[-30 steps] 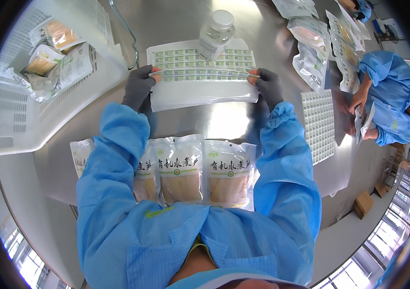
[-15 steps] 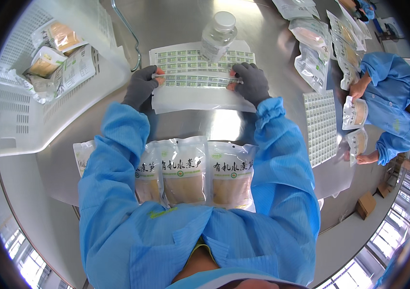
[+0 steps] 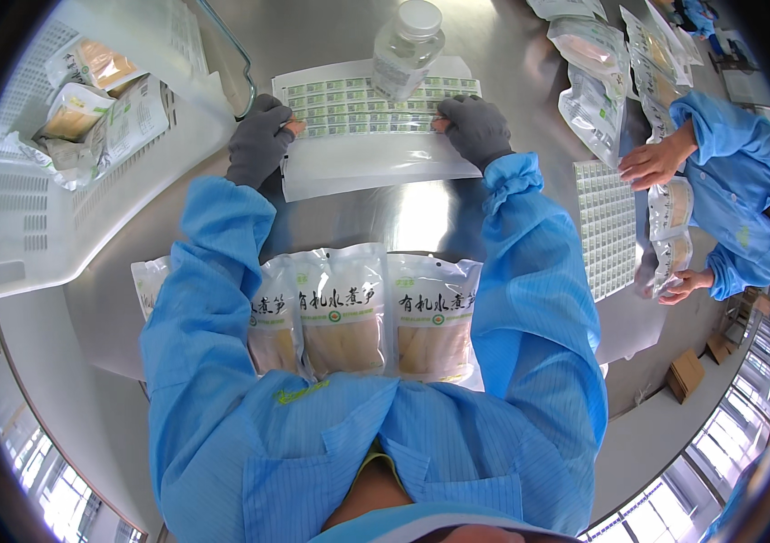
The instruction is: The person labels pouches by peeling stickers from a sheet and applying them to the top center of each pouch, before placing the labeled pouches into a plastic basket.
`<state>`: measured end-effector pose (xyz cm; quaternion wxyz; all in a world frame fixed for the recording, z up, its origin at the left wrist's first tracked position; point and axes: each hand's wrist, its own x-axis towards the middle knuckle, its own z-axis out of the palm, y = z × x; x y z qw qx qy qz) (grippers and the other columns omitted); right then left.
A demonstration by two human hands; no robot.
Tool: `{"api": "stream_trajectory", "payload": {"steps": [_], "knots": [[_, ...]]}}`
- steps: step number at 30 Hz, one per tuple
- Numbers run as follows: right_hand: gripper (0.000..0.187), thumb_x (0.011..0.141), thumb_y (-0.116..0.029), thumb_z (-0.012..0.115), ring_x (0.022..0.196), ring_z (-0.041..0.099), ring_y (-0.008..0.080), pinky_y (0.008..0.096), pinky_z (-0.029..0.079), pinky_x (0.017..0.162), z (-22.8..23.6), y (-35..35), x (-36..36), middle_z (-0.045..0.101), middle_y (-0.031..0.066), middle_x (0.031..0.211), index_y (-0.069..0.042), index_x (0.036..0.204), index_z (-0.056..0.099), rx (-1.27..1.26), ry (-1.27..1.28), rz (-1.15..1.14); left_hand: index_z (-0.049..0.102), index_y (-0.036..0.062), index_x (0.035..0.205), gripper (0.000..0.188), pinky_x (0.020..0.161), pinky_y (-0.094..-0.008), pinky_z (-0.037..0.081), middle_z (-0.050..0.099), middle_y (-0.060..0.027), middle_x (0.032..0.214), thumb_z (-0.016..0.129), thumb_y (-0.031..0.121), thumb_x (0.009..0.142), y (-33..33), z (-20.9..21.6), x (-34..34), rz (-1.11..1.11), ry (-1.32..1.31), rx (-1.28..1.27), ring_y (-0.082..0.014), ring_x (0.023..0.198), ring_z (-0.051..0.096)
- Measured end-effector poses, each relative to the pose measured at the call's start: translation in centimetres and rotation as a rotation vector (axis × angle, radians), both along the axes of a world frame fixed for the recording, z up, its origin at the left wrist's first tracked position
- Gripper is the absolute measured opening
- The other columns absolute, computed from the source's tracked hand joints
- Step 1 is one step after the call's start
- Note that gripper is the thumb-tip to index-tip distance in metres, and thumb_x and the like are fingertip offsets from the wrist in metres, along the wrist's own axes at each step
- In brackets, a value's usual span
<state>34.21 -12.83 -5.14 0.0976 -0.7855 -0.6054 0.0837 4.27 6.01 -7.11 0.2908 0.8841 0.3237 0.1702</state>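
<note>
Label sheet (image 3: 362,167) is flat on the steel table (image 3: 331,222), in front of me, blank white part nearest, green printed rows beyond. Left hand (image 3: 261,140): gloved, fingers curled, bare tips at the left end of the nearest printed row. Right hand (image 3: 475,129): same posture, tips at the right end. Can't tell on either side whether I'm pinching an edge or only pressing down; the contact is too small to read.

Risks, my read:
- Clear bottle (image 3: 408,54) with white cap stands upright over the far rows. It looks like the only weight there. If I drag the sheet, it could slide or topple; if it gets bumped away, the far edge may lift.
- Uneven pull between hands: row skews, creases or tears.
- Glove fabric near sticky stock, if these are adhesive: could snag or catch a neighbouring row.
- Filled pouches (image 3: 342,317) are lined up between my forearms, sleeves (image 3: 539,271) close by. Elbows coming in could knock that row out of line.
</note>
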Motion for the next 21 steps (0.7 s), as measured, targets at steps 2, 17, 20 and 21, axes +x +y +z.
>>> {"api": "stream_trajectory", "payload": {"steps": [2, 17, 20, 21], "knots": [[0.018, 0.082, -0.028, 0.064, 0.092, 0.065, 0.0296, 0.0433, 0.049, 0.08, 0.7, 0.0, -0.4, 0.068, 0.0071, 0.093, -0.02, 0.096, 0.07, -0.029, 0.036, -0.037, 0.063, -0.0019, 0.099, 0.023, 0.072, -0.0323, 0.048, 0.058, -0.0092, 0.095, 0.073, 0.009, 0.081, -0.1, -0.1, -0.1, -0.01, -0.01, 0.002, -0.024, 0.079, 0.059], [0.037, 0.069, -0.024, 0.079, 0.097, 0.058, 0.0315, 0.0432, 0.046, 0.08, 1.0, -4.9, 2.5, 0.064, 0.0071, 0.095, -0.012, 0.101, 0.064, 0.213, 0.324, -0.001, 0.065, -0.0014, 0.1, 0.024, 0.078, -0.0358, 0.049, 0.062, -0.0124, 0.104, 0.069, 0.006, 0.078, -0.1, 0.3, -0.8, -0.002, -0.029, -0.117, -0.0304, 0.089, 0.063], [0.034, 0.068, -0.023, 0.078, 0.094, 0.058, 0.0321, 0.0431, 0.046, 0.08, 1.0, -6.4, 3.7, 0.063, 0.0083, 0.093, -0.011, 0.097, 0.064, 0.223, 0.328, -0.037, 0.065, -0.0021, 0.099, 0.025, 0.079, -0.0359, 0.049, 0.062, -0.013, 0.101, 0.065, 0.001, 0.075, -0.2, 0.3, -0.6, 0.016, -0.044, -0.135, -0.0312, 0.09, 0.062], [0.033, 0.068, -0.023, 0.077, 0.094, 0.058, 0.032, 0.0432, 0.046, 0.08, 0.6, -6.6, 4.2, 0.063, 0.0082, 0.093, -0.01, 0.096, 0.064, 0.223, 0.33, -0.031, 0.065, -0.0021, 0.1, 0.026, 0.079, -0.0359, 0.049, 0.062, -0.013, 0.1, 0.064, 0.0, 0.074, 0.0, 0.1, -0.7, 0.011, -0.057, -0.142, -0.0314, 0.09, 0.062]]}}
